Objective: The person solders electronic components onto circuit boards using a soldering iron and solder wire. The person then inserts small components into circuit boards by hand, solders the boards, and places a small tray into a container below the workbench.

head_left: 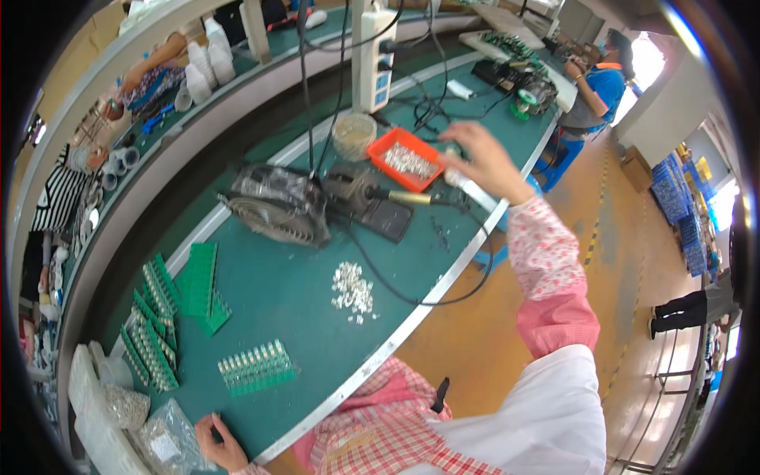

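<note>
My right hand (484,162) is raised at the right, just beyond the orange-red tray (378,149) of small white parts (408,161). Its fingers are stretched and apart, slightly blurred, next to a small whitish thing (453,172) that I cannot make out. At the lower left my left hand (223,445) rests by the table edge with curled fingers, a small dark thing (215,434) showing at them. Beside it lies a clear plastic bag (170,435). A green circuit board strip (257,369) with a row of pale parts lies farther in, and loose white parts (352,289) are heaped mid-table.
A soldering iron (400,195) sits in its stand, its cable looping to the table edge. Beside it are a dusty fan (277,206) and a round tub (354,136). Several green boards (154,317) stack at the left. A power strip (376,63) stands behind; a co-worker (598,91) sits far right.
</note>
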`<move>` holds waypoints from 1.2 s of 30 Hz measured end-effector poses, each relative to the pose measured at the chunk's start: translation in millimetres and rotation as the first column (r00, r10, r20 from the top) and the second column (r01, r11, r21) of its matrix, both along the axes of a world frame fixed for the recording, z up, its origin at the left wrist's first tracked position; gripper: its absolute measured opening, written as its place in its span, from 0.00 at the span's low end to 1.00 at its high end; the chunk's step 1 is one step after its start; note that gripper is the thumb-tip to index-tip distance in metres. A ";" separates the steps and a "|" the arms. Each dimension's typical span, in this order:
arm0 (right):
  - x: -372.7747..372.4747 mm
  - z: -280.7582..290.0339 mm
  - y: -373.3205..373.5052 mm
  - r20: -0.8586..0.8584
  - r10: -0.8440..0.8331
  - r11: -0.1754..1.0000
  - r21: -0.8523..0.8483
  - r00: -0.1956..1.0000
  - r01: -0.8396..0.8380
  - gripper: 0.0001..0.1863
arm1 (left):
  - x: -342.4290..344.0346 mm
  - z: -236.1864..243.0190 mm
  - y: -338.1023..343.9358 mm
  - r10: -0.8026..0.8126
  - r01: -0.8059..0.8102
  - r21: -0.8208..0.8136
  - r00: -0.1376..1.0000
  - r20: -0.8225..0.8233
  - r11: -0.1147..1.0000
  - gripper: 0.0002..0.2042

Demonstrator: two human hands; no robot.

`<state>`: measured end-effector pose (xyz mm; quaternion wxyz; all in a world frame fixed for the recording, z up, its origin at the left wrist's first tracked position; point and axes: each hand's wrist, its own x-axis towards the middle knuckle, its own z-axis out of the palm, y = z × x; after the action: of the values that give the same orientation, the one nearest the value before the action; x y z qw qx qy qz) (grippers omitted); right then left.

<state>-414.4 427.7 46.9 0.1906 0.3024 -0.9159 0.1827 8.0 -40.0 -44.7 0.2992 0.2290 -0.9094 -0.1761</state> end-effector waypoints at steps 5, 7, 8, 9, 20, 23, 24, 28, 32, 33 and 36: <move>123.2 76.1 -77.9 -0.172 0.288 0.932 -0.176 0.942 -0.317 0.10 | 10.6 0.7 -6.6 0.016 -0.016 -0.016 1.000 -0.004 1.000 0.06; 188.2 82.6 -93.4 -0.285 0.505 0.821 -0.131 0.814 -0.556 0.08 | 7.7 -4.5 -7.2 0.024 -0.024 -0.009 0.999 -0.021 1.000 0.06; 221.6 82.0 -107.2 -0.269 0.557 0.734 -0.283 0.785 -0.618 0.06 | 12.7 -2.3 -8.2 0.038 -0.039 -0.014 0.999 -0.030 0.999 0.06; 251.4 76.5 -116.0 -0.314 0.569 0.687 -0.328 0.760 -0.649 0.07 | 12.9 -1.1 -5.7 0.042 -0.042 -0.014 0.999 -0.021 0.999 0.06; 260.8 87.8 -93.3 -0.357 0.037 0.953 -0.269 0.933 -0.140 0.13 | 11.0 5.3 3.4 0.013 -0.009 0.024 0.981 -0.195 1.000 0.08; 143.0 52.4 -60.8 0.149 0.084 0.784 -0.621 0.985 0.027 0.12 | 22.5 9.0 -2.0 0.031 -0.013 0.088 0.977 -0.213 0.996 0.17; 107.8 32.7 -37.2 0.221 -0.034 0.846 -0.513 0.975 0.146 0.13 | 20.7 7.0 -1.6 0.023 0.000 0.099 0.971 -0.238 0.995 0.17; 8.9 -52.9 13.5 0.071 -0.240 0.954 -0.165 0.968 0.249 0.21 | 13.5 0.6 -4.9 -0.020 0.049 0.093 0.959 -0.284 0.995 0.20; -23.6 -54.6 -21.8 0.233 -0.430 0.895 -0.013 0.872 0.445 0.20 | 17.4 6.1 -2.2 0.068 -0.042 0.129 0.976 -0.205 0.991 0.20; -26.2 -54.9 -28.1 0.245 -0.443 0.896 0.077 0.863 0.438 0.18 | 18.6 6.7 -0.4 0.094 -0.068 0.148 0.979 -0.179 0.987 0.20; -28.3 -57.6 -38.3 0.151 -0.423 0.904 0.139 0.893 0.405 0.14 | 15.6 5.5 0.9 0.128 -0.103 0.168 0.981 -0.148 0.980 0.19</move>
<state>-442.8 389.4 -10.7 0.1266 0.0923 -0.9808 0.1162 23.5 -39.2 -39.2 0.3606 0.2900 -0.8510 -0.2483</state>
